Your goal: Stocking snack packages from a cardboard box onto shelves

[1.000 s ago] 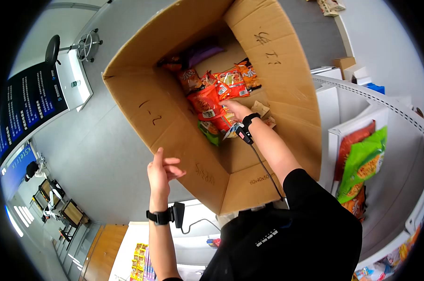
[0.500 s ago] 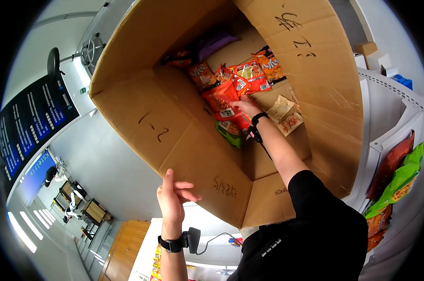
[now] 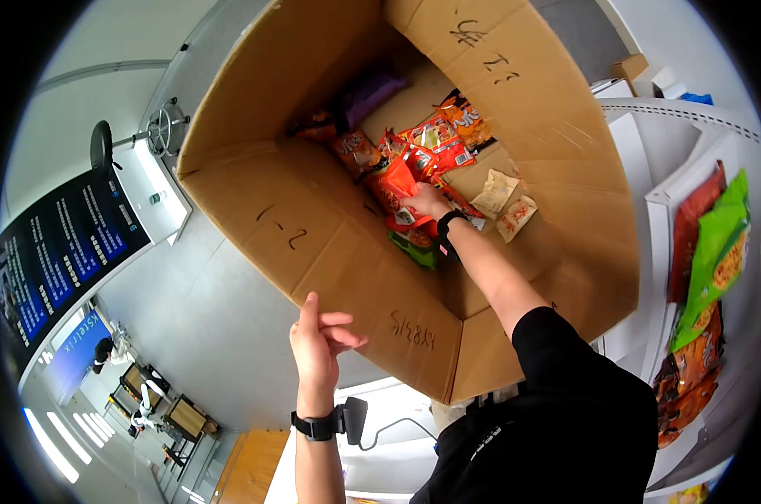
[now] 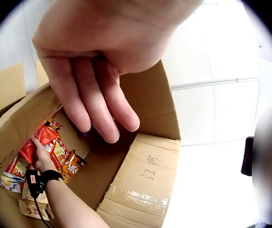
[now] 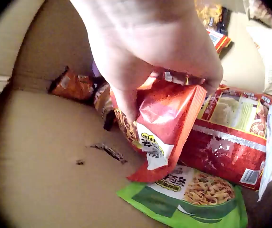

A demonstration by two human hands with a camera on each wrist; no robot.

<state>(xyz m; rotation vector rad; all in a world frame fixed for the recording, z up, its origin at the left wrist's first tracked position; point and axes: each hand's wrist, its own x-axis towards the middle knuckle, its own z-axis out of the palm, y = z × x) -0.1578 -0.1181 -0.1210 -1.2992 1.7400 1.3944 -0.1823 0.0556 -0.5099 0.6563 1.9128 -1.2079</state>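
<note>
Deep in the cardboard box (image 3: 363,277), the right hand (image 3: 429,204) grips a red snack bag (image 5: 162,121), its thumb and fingers curled round the bag's upper part in the right wrist view. Below that bag lies a green bag (image 5: 193,199), with a red packet (image 5: 226,137) beside it. The left hand (image 3: 317,344) hangs outside the box near its rim, holding nothing, its fingers loosely bent in the left wrist view.
Orange packets (image 3: 466,120), a purple bag (image 3: 372,97) and beige packets (image 3: 495,191) lie in the box. Green and red bags hang on a white shelf (image 3: 649,244) at the right. A stool (image 3: 101,149) stands at the upper left.
The right hand's fingers have closed further round the red bag, which is slightly tilted. The head view has shifted. The left hand keeps its loose pose by the rim.
</note>
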